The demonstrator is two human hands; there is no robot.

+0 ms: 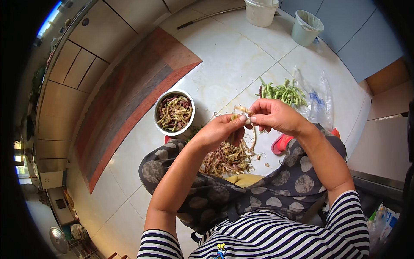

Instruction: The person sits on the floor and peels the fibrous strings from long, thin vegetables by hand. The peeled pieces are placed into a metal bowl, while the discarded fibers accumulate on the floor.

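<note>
Both hands meet in front of me above the floor, fingertips close together on a pale, dried bean pod [243, 110]. My left hand [223, 129] pinches one part of it between thumb and forefinger, and my right hand [273, 115] grips it from the other side. Below them lies a heap of dry, reddish-brown pods and scraps [228, 158]. A round metal bowl [158, 127] full of purple and yellow-green pods stands to the left. Fresh green beans [281, 90] lie in a pile beyond my right hand.
A clear plastic bag [318, 110] lies beside the green beans. A white bucket [261, 14] and a lined grey-green bin [305, 30] stand at the far side. A red-bordered mat [129, 87] runs along the cabinets at left. A red shoe [280, 145] shows below my right hand.
</note>
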